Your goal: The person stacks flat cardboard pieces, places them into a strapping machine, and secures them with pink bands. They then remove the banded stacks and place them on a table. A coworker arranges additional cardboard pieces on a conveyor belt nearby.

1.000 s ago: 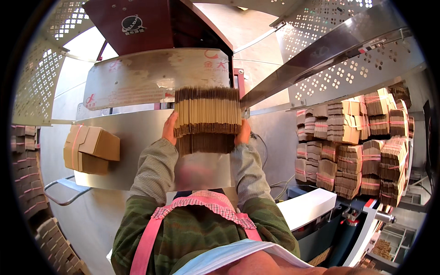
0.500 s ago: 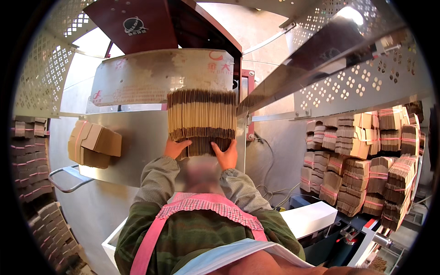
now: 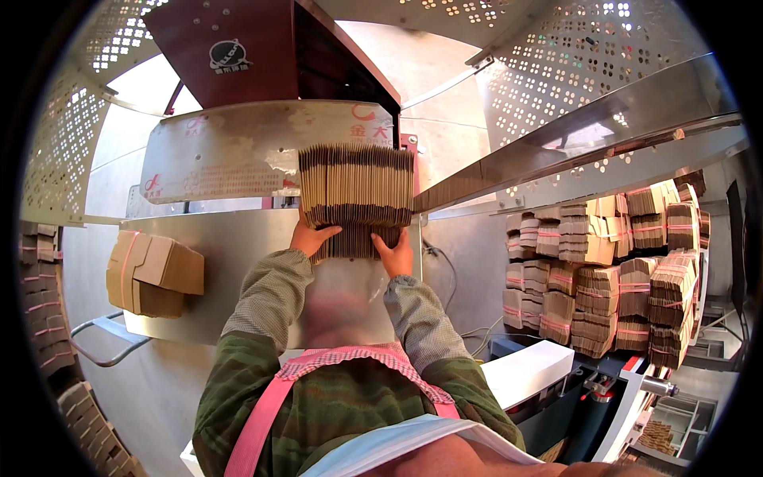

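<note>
At the cardboard stack (image 3: 357,184): left hand (image 3: 311,238), right hand (image 3: 395,256) gripping it, thumbs splayed inward | beneath it: metal tabletop (image 3: 242,246) | its right: bundles (image 3: 597,298)

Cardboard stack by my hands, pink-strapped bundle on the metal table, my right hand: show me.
Cardboard stack (image 3: 357,189), head view: middle of upper tier.
Pink-strapped bundle (image 3: 160,266), head view: right of the strap.
Right hand (image 3: 396,256), head view: back of hand.

The floor (image 3: 425,56) shines brightly; outer edges curve.
</note>
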`<state>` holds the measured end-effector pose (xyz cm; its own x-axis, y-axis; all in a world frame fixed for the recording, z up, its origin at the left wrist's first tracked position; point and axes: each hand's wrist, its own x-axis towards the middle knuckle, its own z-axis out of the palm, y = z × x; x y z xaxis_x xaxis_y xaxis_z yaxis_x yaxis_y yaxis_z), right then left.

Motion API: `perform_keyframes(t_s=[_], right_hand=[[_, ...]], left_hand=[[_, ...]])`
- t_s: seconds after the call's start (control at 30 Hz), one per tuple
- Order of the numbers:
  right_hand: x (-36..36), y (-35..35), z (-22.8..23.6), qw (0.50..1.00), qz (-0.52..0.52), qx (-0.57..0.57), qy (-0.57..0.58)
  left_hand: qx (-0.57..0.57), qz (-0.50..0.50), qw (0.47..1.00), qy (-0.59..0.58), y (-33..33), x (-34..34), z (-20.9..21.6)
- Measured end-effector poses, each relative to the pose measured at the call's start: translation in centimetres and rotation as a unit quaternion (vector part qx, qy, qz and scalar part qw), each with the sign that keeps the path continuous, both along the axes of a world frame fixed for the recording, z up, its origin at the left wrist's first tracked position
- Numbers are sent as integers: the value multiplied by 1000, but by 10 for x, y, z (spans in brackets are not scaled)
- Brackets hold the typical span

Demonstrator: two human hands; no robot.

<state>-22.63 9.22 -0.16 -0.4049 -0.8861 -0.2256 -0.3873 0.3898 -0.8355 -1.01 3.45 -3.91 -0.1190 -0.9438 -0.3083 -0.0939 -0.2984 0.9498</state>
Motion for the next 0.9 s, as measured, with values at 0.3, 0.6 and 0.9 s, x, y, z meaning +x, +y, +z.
perform_keyframes(t_s=[0.3,0.6,0.9], right_hand=[[1,-4,-7,1000,7,-23,-16],[-4,-5,-6,999,27,9,-17],[-3,-7,2,1000,12,4,18]], left_hand=[[2,-16,999,-31,1,7,18],[-28,-82,986,-141,0,9,51],[-31,-118,980,-156,-17,13,31]])
